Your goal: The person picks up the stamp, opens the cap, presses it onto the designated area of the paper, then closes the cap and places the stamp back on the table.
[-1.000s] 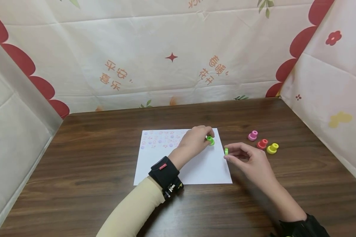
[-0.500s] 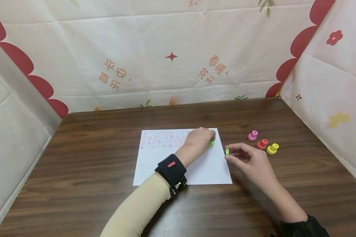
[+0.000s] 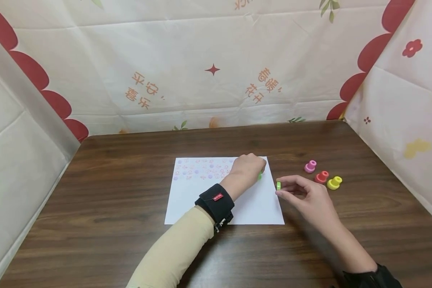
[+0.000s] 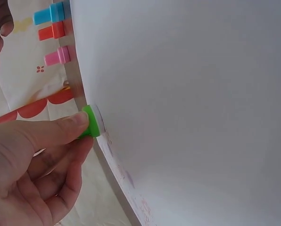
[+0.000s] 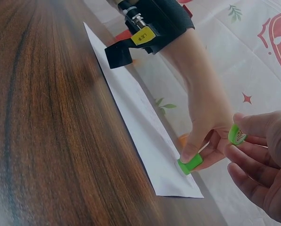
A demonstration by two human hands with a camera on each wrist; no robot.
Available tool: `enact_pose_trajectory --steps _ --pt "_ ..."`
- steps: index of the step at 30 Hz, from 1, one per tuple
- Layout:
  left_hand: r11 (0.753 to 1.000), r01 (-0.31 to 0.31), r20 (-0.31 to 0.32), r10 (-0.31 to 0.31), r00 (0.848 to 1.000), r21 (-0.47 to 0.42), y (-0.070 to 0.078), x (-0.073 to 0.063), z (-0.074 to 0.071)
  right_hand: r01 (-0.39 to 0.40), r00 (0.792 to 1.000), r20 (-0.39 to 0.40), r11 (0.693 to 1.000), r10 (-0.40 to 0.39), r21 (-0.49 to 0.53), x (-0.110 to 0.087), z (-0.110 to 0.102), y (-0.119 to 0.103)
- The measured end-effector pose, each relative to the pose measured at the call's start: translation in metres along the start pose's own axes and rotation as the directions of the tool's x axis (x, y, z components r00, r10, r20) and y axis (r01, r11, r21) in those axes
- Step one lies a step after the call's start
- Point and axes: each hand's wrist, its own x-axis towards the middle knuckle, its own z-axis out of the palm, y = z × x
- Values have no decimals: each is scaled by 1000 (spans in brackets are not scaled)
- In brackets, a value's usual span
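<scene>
My left hand (image 3: 245,170) pinches a green stamp (image 4: 91,121) between thumb and fingers. The stamp's pale end faces down against the white paper (image 3: 198,202), near the sheet's far right corner; the head view shows only a sliver of green. Rows of small red and purple prints (image 3: 198,168) run along the paper's far part. Just right of the sheet, my right hand (image 3: 311,200) holds a small green cap (image 3: 279,186) by thumb and fingertips, above the table. In the right wrist view a picture shows on the cap's (image 5: 237,135) face.
A pink stamp (image 3: 310,167), a red stamp (image 3: 322,177) and a yellow stamp (image 3: 335,183) stand on the brown wooden table (image 3: 104,224), beyond my right hand. Printed cloth (image 3: 187,52) hangs behind the table and at both sides.
My left hand has turned further over and moved slightly right, bringing the green stamp down against the paper and mostly out of the head view. My right hand stays nearly still with the cap.
</scene>
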Motion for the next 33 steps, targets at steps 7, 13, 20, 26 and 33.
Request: enact_pose_trajectory --steps 7,13,20,26,33 --pt "999 29 10 -28 1000 -27 -7 -2 0 6 1000 10 1000 -6 10 3 4 -3" --pt "999 32 12 -31 999 -27 -11 -3 -1 28 1000 4 999 -28 18 7 7 -4" --pt "1000 19 10 -19 1000 -23 -6 -3 1 24 1000 -9 1000 -23 18 3 7 -2" --pt "999 28 11 -28 1000 -16 0 -2 2 37 999 -14 999 -37 40 -1 5 1" --pt "999 37 11 -37 999 -15 0 -1 1 40 999 -17 999 -39 32 0 4 1"
